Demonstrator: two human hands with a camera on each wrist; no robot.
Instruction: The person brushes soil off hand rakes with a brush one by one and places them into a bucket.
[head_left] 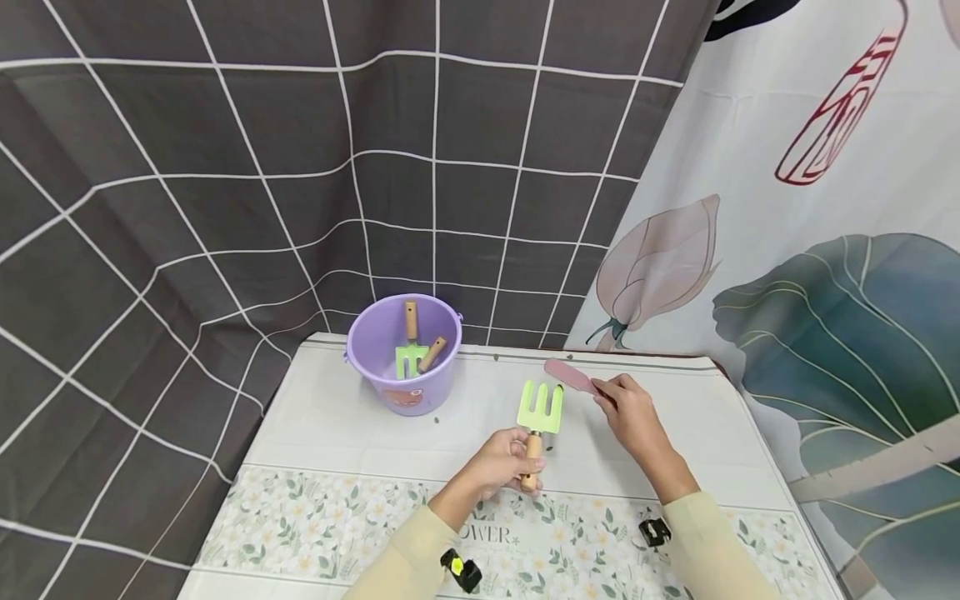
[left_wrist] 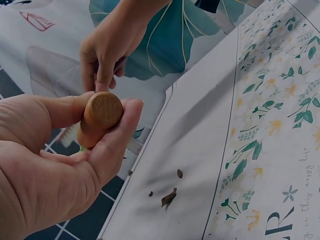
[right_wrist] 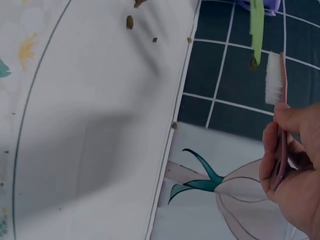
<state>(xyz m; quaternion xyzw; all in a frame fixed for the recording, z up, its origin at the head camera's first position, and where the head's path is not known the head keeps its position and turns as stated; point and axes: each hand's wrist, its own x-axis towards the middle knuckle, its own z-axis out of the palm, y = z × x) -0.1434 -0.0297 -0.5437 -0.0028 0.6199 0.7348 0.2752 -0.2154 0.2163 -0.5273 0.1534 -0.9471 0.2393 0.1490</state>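
Note:
My left hand grips the wooden handle of a small garden fork, its green tines pointing up and away. In the right wrist view a brown bit clings to a tine tip. A pink brush is pinched in my right hand, bristle end toward the fork. Its white bristles face the tines, close beside them. The head view shows both tools held over the table's far half.
A purple bucket stands at the table's back left, with another green fork and a wooden-handled tool inside. Several dry brown scraps lie on the white tabletop. Behind hang a dark checked curtain and a flowered one.

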